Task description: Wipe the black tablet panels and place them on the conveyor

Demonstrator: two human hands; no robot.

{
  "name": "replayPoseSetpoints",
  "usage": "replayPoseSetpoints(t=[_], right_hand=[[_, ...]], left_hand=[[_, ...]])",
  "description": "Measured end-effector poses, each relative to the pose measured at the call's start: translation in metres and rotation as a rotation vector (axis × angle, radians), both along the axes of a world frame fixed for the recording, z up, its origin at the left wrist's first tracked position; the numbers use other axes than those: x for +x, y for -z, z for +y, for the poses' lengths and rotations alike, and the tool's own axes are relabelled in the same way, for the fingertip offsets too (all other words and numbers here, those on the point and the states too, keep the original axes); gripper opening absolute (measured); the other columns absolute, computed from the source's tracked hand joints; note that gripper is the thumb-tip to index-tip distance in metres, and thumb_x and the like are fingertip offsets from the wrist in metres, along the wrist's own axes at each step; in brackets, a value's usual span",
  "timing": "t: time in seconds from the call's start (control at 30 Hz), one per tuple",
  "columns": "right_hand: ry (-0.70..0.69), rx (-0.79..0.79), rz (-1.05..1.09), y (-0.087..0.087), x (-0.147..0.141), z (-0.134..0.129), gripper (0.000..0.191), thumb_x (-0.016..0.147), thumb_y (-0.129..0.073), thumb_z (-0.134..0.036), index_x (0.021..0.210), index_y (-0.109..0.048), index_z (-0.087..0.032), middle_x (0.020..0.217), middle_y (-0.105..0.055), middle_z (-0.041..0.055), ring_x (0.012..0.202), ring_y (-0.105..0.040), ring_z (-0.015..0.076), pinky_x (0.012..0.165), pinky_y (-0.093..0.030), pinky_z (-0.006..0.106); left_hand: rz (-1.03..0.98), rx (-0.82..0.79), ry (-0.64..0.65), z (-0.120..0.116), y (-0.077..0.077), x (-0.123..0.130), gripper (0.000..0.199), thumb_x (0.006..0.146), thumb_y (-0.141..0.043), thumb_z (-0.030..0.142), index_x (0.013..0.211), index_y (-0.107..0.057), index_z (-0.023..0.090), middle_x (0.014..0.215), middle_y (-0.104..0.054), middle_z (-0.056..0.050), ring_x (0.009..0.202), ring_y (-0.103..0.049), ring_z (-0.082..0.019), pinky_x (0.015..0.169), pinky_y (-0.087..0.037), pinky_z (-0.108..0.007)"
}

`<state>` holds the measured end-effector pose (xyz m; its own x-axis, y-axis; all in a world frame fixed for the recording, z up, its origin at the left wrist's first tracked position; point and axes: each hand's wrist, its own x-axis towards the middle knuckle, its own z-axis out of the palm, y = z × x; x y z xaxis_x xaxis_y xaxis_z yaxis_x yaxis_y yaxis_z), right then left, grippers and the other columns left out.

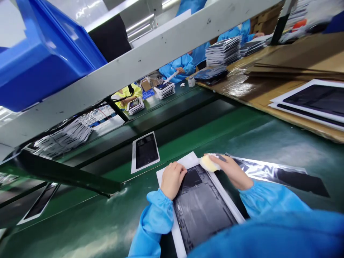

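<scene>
A dark flat panel with a black rectangle near its top lies on white sheets on the green work surface. My left hand rests on the panel's upper left edge, fingers curled together; whether anything is under them is hidden. At the panel's upper right corner, my right hand grips a pale yellow and white pad, which touches the sheet's edge. Right of that hand, glossy clear and black film strips lie on the surface.
Another dark panel on white lies beyond my left hand. A metal shelf beam with a blue bin crosses above. A green strut stands left. Stacked panels sit on cardboard at right. People in blue and yellow work farther back.
</scene>
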<state>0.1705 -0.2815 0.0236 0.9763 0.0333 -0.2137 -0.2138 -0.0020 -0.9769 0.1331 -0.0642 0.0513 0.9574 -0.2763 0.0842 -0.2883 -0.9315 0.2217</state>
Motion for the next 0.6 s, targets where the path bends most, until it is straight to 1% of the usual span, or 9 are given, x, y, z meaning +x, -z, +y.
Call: replayPoseSetpoints(t=[0.07, 0.2, 0.27, 0.3, 0.37, 0.43, 0.47, 0.53, 0.6], right_hand=[[-0.095, 0.04, 0.042, -0.003, 0.008, 0.004, 0.049, 0.059, -0.069, -0.059, 0.083, -0.072, -0.017, 0.092, -0.074, 0.0077, 0.093, -0.064, 0.0255, 0.088, -0.048, 0.038], [-0.245, 0.066, 0.11, -0.002, 0.02, 0.017, 0.027, 0.071, -0.072, -0.042, 0.072, -0.068, -0.015, 0.075, -0.07, 0.0026, 0.075, -0.063, 0.0175, 0.08, -0.049, 0.038], [-0.257, 0.075, 0.117, 0.001, 0.024, 0.021, 0.024, 0.08, -0.067, -0.038, 0.073, -0.065, -0.015, 0.072, -0.067, -0.0005, 0.07, -0.061, 0.0143, 0.077, -0.049, 0.036], [-0.253, 0.081, 0.113, 0.001, 0.024, 0.022, 0.024, 0.084, -0.064, -0.037, 0.074, -0.064, -0.015, 0.072, -0.066, -0.0012, 0.07, -0.061, 0.0136, 0.077, -0.049, 0.035], [-0.247, 0.097, 0.102, 0.001, 0.024, 0.023, 0.024, 0.087, -0.061, -0.036, 0.077, -0.064, -0.015, 0.075, -0.065, -0.0013, 0.072, -0.061, 0.0132, 0.077, -0.049, 0.034], [-0.248, 0.109, 0.091, -0.002, 0.022, 0.022, 0.024, 0.087, -0.061, -0.036, 0.077, -0.064, -0.015, 0.075, -0.065, -0.0014, 0.072, -0.06, 0.0131, 0.075, -0.049, 0.033], [-0.246, 0.114, 0.086, -0.003, 0.021, 0.021, 0.024, 0.087, -0.062, -0.036, 0.076, -0.064, -0.015, 0.073, -0.064, -0.0017, 0.071, -0.06, 0.013, 0.074, -0.049, 0.033], [-0.234, 0.127, 0.079, -0.004, 0.02, 0.02, 0.024, 0.086, -0.063, -0.036, 0.075, -0.064, -0.015, 0.072, -0.064, -0.0024, 0.069, -0.06, 0.0129, 0.073, -0.049, 0.032], [-0.212, 0.146, 0.074, -0.004, 0.019, 0.019, 0.024, 0.086, -0.063, -0.036, 0.076, -0.064, -0.015, 0.073, -0.065, -0.0026, 0.07, -0.06, 0.0129, 0.073, -0.049, 0.032]], left_hand=[[0.034, -0.019, 0.022, 0.0, 0.001, 0.003, 0.011, 0.092, -0.053, 0.022, 0.086, -0.061, 0.019, 0.085, -0.06, -0.002, 0.084, -0.055, -0.02, 0.077, -0.043, -0.033], [0.051, -0.003, 0.071, 0.006, -0.003, 0.003, 0.014, 0.093, -0.049, 0.022, 0.085, -0.059, 0.019, 0.085, -0.059, -0.002, 0.083, -0.054, -0.019, 0.077, -0.042, -0.032], [0.051, -0.018, 0.074, 0.011, -0.006, 0.005, 0.016, 0.094, -0.046, 0.022, 0.085, -0.059, 0.02, 0.089, -0.06, -0.003, 0.086, -0.055, -0.019, 0.079, -0.043, -0.033], [0.047, -0.04, 0.069, 0.014, -0.008, 0.008, 0.016, 0.094, -0.045, 0.022, 0.086, -0.058, 0.019, 0.095, -0.061, -0.004, 0.09, -0.055, -0.02, 0.082, -0.043, -0.034], [0.039, -0.096, 0.062, 0.02, -0.009, 0.014, 0.016, 0.094, -0.043, 0.022, 0.087, -0.057, 0.019, 0.111, -0.06, -0.007, 0.104, -0.053, -0.022, 0.091, -0.043, -0.037], [0.041, -0.14, 0.073, 0.024, -0.009, 0.021, 0.015, 0.093, -0.043, 0.021, 0.085, -0.056, 0.019, 0.117, -0.059, -0.007, 0.113, -0.051, -0.022, 0.097, -0.041, -0.038], [0.044, -0.149, 0.082, 0.025, -0.009, 0.024, 0.016, 0.092, -0.043, 0.022, 0.084, -0.056, 0.019, 0.113, -0.061, -0.007, 0.111, -0.053, -0.021, 0.097, -0.042, -0.038], [0.052, -0.172, 0.093, 0.025, -0.008, 0.027, 0.017, 0.092, -0.041, 0.022, 0.083, -0.055, 0.02, 0.098, -0.064, -0.004, 0.097, -0.058, -0.019, 0.091, -0.045, -0.036], [0.043, -0.197, 0.086, 0.025, -0.008, 0.028, 0.018, 0.091, -0.04, 0.024, 0.081, -0.055, 0.02, 0.088, -0.064, -0.003, 0.086, -0.059, -0.019, 0.085, -0.047, -0.035]])
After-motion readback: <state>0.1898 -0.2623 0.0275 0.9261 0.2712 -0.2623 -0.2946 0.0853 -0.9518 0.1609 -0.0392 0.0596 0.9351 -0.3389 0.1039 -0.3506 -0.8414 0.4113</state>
